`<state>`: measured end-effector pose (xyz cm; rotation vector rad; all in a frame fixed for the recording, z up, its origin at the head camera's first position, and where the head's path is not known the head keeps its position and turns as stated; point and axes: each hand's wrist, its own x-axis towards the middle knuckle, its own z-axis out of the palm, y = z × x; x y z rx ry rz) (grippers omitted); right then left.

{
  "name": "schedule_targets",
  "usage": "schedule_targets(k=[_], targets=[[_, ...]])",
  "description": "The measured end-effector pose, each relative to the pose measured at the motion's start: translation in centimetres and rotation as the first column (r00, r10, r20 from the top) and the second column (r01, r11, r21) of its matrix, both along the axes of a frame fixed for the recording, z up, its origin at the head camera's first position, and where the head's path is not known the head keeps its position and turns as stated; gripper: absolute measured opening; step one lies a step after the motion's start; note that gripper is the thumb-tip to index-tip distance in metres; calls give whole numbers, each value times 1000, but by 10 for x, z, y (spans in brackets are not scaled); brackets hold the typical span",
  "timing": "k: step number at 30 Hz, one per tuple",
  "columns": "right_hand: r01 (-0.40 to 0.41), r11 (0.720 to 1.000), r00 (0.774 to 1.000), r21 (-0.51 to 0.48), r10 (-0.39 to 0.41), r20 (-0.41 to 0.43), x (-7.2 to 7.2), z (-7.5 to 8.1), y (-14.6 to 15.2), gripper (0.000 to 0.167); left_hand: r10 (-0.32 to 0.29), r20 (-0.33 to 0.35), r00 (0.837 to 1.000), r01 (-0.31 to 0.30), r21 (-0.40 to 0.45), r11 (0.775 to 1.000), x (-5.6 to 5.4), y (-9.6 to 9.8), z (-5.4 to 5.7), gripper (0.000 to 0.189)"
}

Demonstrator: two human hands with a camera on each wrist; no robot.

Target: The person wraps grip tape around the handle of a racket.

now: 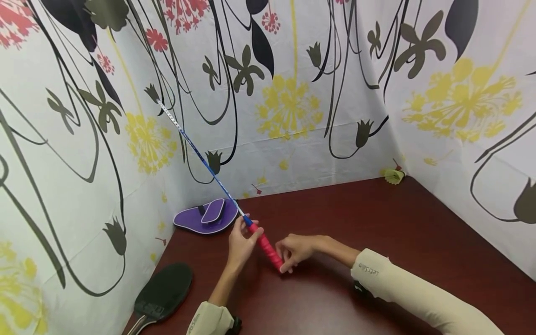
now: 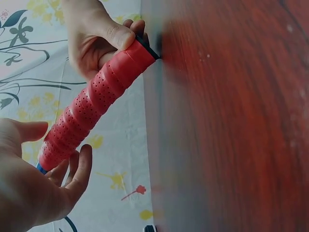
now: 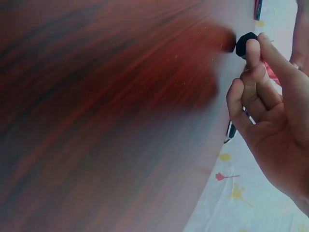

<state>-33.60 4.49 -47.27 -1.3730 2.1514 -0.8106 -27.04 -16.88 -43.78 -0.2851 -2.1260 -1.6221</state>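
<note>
A badminton racket, seen edge-on, slants up to the left over the table, with a blue and white shaft and a red perforated grip. Near the blue collar, my left hand holds the top of the grip, fingers behind it and thumb loosely at its side. At the lower end my right hand pinches the butt between thumb and forefinger. The black butt cap shows at the right fingertips in the right wrist view, just above the tabletop.
A black table tennis bat lies at the table's left edge. Behind it is a purple bat case. A yellow shuttlecock sits in the far right corner. Flower-patterned cloth walls the dark red table at the back and sides.
</note>
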Motion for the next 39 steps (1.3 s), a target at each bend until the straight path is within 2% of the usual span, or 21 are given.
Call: schedule_targets(k=[3,6,14,20,24,33,39], targets=[[10,1000,1000,-3,-10,-4,-1,1,2,28,3,-28,1000,-3,3,1000,5,1,6,53],[15,1000,1000,-1,-15,-8,-2,2,2,28,-12,-33,999,13,22,1000,4,1,7,53],[29,999,1000,21,-29,-4,-2,0,3,29,-74,34,997,71,66,995,2,-3,5,58],[40,999,999,26,-40,2,-4,-1,2,31,-141,44,989,138,76,988,2,-5,6,59],[25,999,1000,29,-24,-8,-4,-2,0,27,-158,58,986,154,68,986,2,-5,7,60],[-42,998,981,56,52,-184,-5,0,-1,20,-118,53,992,115,52,992,-21,-11,-19,62],[-39,998,981,52,48,-186,-4,0,-1,20,-117,48,992,115,47,992,-21,-13,-23,60]])
